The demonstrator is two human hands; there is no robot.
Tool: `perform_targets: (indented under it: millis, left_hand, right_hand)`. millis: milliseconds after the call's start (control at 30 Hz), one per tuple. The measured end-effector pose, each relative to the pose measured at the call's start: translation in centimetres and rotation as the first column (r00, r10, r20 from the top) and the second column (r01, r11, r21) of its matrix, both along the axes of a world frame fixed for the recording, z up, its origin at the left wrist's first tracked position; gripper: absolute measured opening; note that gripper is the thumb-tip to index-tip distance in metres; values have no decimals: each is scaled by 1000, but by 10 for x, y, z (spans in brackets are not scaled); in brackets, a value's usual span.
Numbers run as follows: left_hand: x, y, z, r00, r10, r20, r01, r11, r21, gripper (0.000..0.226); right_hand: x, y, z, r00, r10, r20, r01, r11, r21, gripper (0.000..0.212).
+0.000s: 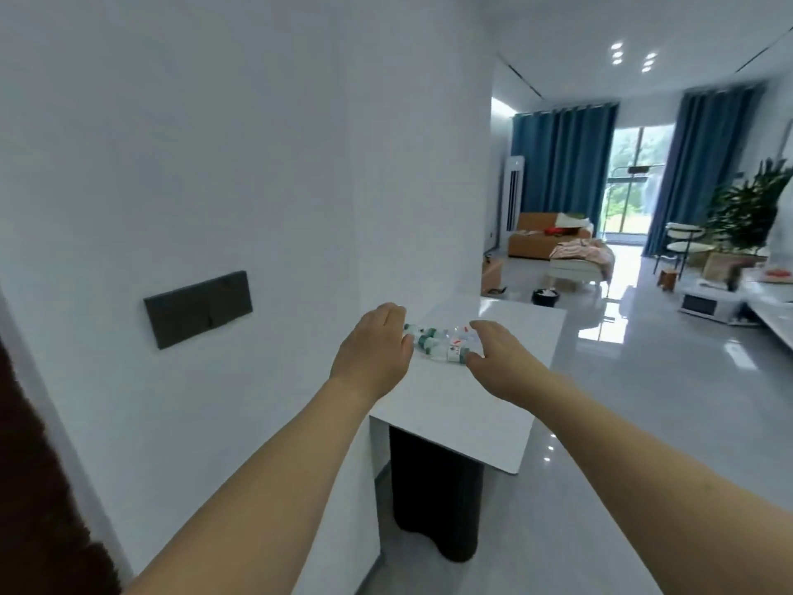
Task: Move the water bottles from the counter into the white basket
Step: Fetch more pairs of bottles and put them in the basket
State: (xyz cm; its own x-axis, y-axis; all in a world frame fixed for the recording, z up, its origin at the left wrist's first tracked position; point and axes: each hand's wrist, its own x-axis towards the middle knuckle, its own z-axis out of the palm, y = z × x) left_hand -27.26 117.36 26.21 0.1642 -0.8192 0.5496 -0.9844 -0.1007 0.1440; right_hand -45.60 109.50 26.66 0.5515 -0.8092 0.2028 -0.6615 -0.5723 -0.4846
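Note:
Several small clear water bottles (442, 343) with green caps and white-and-red labels lie on their sides in a cluster on the white counter (463, 405). My left hand (373, 350) reaches over the cluster's left side, fingers bent down toward the bottles. My right hand (500, 354) hovers at the cluster's right side, thumb near the nearest bottle. Whether either hand touches a bottle is unclear. No white basket is in view.
The counter stands against a white wall carrying a dark switch panel (198, 308), on a dark pedestal (433, 491). Beyond lie a glossy grey floor, an orange sofa (545, 236), blue curtains, a plant (751, 204) and a low white table (708, 300).

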Motion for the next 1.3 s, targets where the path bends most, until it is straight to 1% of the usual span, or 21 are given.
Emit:
perform_targets:
  millis: [133,233,333,433,600,733,833,1000,1100,1200,1300]
  left_hand:
    - [-46,-65,-7,995,-102,-7,102,995,9,44]
    - [-70,-104,-12,990,-140,19,140,989,40,41]
    - [-79,-133,-14,987,-158,39,156,986,51,40]
    - [-75,-162,-12,987,-154,49,151,987,63,43]
    - [-59,-221,-12,994,-107,-32,109,991,81,47]
    - [-45,-281,-25,989,-147,-3,146,982,116,46]
    - [-30,-334,-28,987,-158,-11,158,982,104,49]
    - [-15,-428,-12,981,-189,-34,191,978,84,49]
    - [-19,-477,-6,979,-190,-79,194,980,46,48]
    - [-30,-520,-11,972,-230,-51,233,970,70,48]
    - [-42,-565,-15,967,-248,-57,251,966,67,49]
  right_hand:
    - [-52,-43,-4,993,-116,-11,116,993,12,56]
    - [-80,-74,-4,985,-168,-25,169,986,16,58]
    - [-91,-105,-4,980,-197,-21,197,980,13,58]
    - [-89,-132,-6,983,-182,-14,182,983,16,59]
    - [-76,-190,-14,988,-154,-14,154,987,34,59]
    - [-62,-250,-20,989,-148,-14,148,988,39,58]
    - [-51,-297,-20,986,-165,-11,165,986,38,59]
    - [-44,-377,1,974,-225,-8,225,974,7,54]
    - [-49,-420,8,966,-259,-10,259,966,-4,52]
    - [-57,-461,10,959,-284,-25,283,959,-9,49]
    - [-66,-502,8,954,-297,-38,297,955,-8,49]
